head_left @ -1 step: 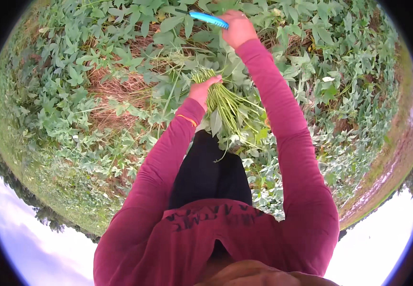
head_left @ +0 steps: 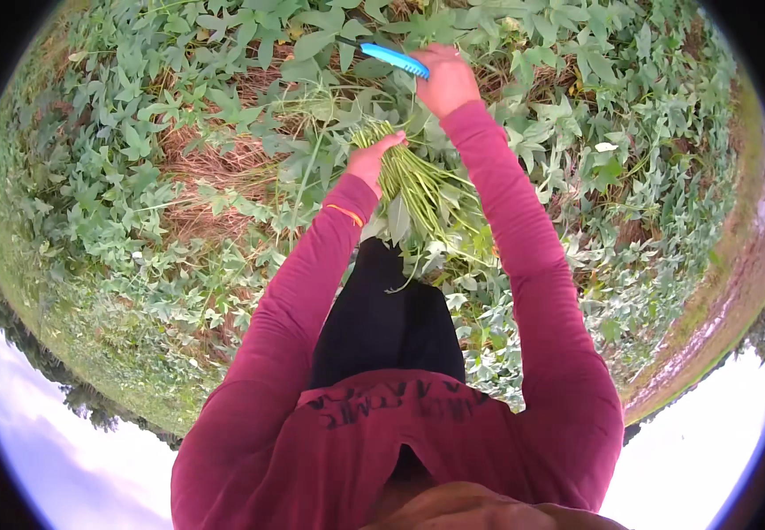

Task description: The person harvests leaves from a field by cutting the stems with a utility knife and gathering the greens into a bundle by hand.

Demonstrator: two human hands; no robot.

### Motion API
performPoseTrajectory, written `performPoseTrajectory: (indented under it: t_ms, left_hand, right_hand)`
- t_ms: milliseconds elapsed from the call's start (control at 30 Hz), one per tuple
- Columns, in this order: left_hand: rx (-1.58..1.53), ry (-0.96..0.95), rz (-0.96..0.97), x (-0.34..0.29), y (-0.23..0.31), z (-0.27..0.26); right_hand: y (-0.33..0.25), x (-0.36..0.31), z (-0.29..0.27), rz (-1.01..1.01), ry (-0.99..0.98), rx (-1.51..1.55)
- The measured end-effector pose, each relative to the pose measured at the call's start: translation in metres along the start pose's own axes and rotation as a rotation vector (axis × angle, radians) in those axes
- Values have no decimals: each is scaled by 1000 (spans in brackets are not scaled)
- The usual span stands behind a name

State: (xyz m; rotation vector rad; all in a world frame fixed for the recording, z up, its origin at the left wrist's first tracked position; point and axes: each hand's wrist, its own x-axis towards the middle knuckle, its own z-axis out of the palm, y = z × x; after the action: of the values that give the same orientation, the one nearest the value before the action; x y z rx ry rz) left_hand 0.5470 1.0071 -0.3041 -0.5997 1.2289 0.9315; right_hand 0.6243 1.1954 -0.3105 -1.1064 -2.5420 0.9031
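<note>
My left hand (head_left: 370, 162) is wrapped round a thick bunch of green leafy stems (head_left: 431, 196), its thumb across the top. The stems fan out to the right and down toward my legs, and a few leaves hang from them. Farther off and to the right, my right hand (head_left: 447, 79) is closed on a light-blue-handled utility knife (head_left: 394, 59). Its thin dark end points left, among the leaves of the vine plants (head_left: 312, 44). The fingers of my right hand are partly hidden.
Leafy vines spread all around on the ground. Patches of dry brown straw (head_left: 210, 168) show through at the left. My dark-trousered legs (head_left: 387, 318) are just below the bunch. A bare strip of path (head_left: 709, 340) runs along the far right.
My right hand with the utility knife has come slightly nearer to me and to the right. My left hand and the stems have shifted a little to the left.
</note>
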Motion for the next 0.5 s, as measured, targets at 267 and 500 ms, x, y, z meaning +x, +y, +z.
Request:
performPoseTrajectory:
  t_ms: [267, 500]
  left_hand:
    - [156, -19, 94, 120, 42, 80]
    - [420, -31, 156, 155, 72, 40]
  right_hand:
    - [33, -100, 18, 8, 118, 75]
    - [53, -28, -26, 446, -139, 286]
